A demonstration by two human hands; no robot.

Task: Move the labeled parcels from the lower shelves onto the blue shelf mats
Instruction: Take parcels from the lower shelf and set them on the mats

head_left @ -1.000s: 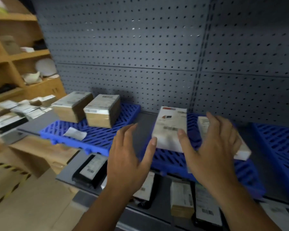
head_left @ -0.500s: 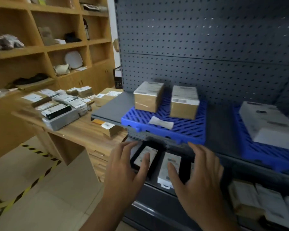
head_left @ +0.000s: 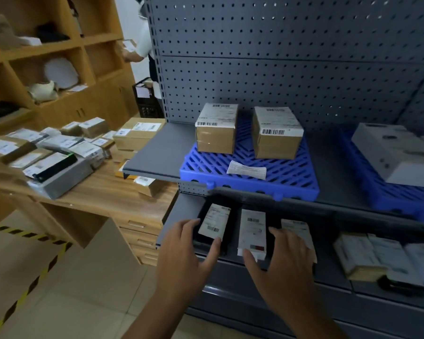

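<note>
On the lower grey shelf [head_left: 179, 216] lie a black parcel [head_left: 214, 222] with a white label, a white parcel [head_left: 252, 231] and a third labeled parcel [head_left: 295, 228]. My left hand [head_left: 186, 253] is spread at the black parcel, fingers at its left edge and thumb at its front corner. My right hand [head_left: 285, 260] is spread too, with its thumb at the white parcel's front and its fingers over the third parcel. Above, a blue mat [head_left: 250, 178] carries two cardboard boxes [head_left: 217, 129] [head_left: 275, 133] and a paper slip [head_left: 246, 169]. A second blue mat [head_left: 389, 199] holds a white box [head_left: 394, 152].
More labeled parcels [head_left: 367, 258] lie further right on the lower shelf. A wooden desk [head_left: 103, 192] piled with parcels stands to the left, below wooden shelving. A black crate [head_left: 146, 100] and a person [head_left: 141, 42] are behind the grey pegboard rack. Yellow-black tape marks the floor.
My view and both hands have dropped from the upper mat down and left to the lower shelf. The hands now reach the black and white parcels.
</note>
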